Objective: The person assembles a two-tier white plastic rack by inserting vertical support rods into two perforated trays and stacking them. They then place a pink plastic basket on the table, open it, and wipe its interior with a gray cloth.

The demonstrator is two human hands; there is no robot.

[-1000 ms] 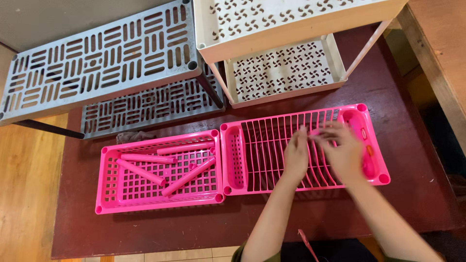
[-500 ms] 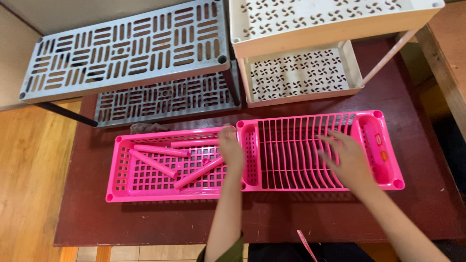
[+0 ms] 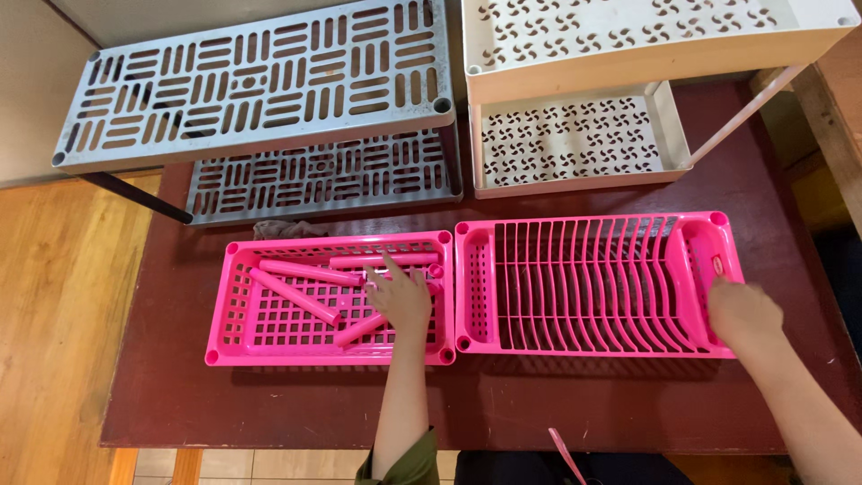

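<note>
Two pink plastic trays lie side by side on a dark red table point(image 3: 557, 404). The left one is a perforated basket tray point(image 3: 235, 310) holding several loose pink tubes point(image 3: 310, 270). The right one is a slotted dish-rack tray point(image 3: 584, 287). My left hand point(image 3: 400, 295) reaches into the basket tray, fingers spread over the tubes and touching one near the tray's right side. My right hand point(image 3: 741, 314) rests on the front right corner of the dish-rack tray; whether it grips the rim I cannot tell.
Behind the trays stand a grey two-tier slotted shelf point(image 3: 260, 81) at the left and a cream two-tier perforated shelf point(image 3: 655, 45) at the right. A crumpled cloth point(image 3: 287, 230) lies behind the basket tray. Wooden floor point(image 3: 54, 341) shows at the left.
My left hand moved from the dish-rack tray leftwards into the basket tray and onto the tubes. My right hand slid to the rack's front right corner.
</note>
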